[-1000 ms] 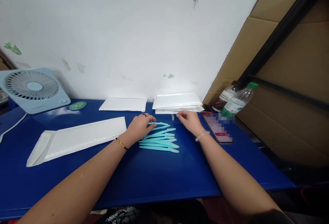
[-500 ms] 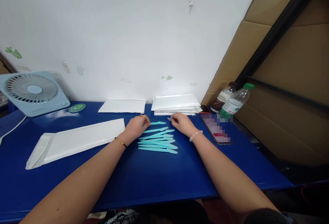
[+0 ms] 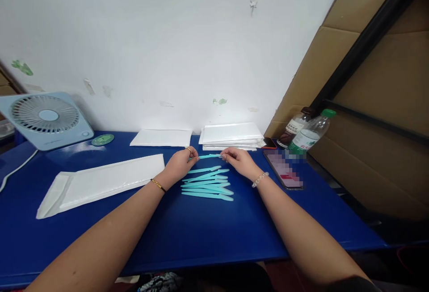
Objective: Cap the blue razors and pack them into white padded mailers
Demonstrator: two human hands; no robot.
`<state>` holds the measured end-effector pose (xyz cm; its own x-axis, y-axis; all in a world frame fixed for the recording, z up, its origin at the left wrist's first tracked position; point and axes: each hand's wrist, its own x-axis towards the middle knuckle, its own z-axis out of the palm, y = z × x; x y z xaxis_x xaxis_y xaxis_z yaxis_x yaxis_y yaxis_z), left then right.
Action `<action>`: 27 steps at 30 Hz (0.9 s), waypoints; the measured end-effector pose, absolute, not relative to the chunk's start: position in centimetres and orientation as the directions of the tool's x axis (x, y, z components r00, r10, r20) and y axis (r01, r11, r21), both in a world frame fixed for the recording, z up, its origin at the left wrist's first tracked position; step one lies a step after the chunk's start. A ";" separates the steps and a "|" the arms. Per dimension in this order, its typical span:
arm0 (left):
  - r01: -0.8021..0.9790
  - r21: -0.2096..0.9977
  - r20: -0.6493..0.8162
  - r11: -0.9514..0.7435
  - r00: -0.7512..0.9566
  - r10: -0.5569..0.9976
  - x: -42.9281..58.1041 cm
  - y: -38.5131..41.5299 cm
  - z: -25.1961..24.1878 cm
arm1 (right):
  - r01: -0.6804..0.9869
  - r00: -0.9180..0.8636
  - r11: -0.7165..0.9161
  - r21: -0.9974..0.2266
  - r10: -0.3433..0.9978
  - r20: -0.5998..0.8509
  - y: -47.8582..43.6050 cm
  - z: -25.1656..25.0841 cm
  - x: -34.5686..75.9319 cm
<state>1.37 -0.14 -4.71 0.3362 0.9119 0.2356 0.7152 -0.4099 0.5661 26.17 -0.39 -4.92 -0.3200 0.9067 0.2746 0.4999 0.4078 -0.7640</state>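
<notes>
A turquoise eyebrow razor [image 3: 208, 156] spans the gap between my two hands, above the table. My left hand [image 3: 183, 163] pinches its handle end between thumb and fingers. At the blade end, my right hand [image 3: 238, 160] is closed on a small translucent cap [image 3: 221, 156], which meets the razor's tip; how far it covers the blade is hidden by the fingers. Nearer to me lies a loose row of several more turquoise eyebrow razors [image 3: 208, 190], some crossing each other, with their blade ends to the right.
On the blue table [image 3: 201, 234] a long white padded mailer [image 3: 110, 180] lies left. Behind are another white mailer [image 3: 161, 138] and a mailer stack [image 3: 231, 133]. A fan [image 3: 48, 120] and green disc [image 3: 103, 139] stand left; a phone [image 3: 283, 169] and bottles [image 3: 310, 135] right.
My left hand has raised the razor slightly off the table, and the cap in my right hand has come from apart to touching the razor's blade end. The view has shifted slightly.
</notes>
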 end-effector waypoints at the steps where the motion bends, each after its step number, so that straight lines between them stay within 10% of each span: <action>1: 0.715 0.566 0.232 -0.412 0.341 0.911 1.5 -0.2 -4.7 | 0.503 -0.324 0.407 -0.762 0.906 0.271 -0.5 -4.9 26.0; 27: 0.668 0.225 0.072 -0.709 0.714 0.696 3.0 -3.8 -3.7 | 0.755 -0.654 0.655 -0.027 0.756 0.041 -5.7 -2.9 21.8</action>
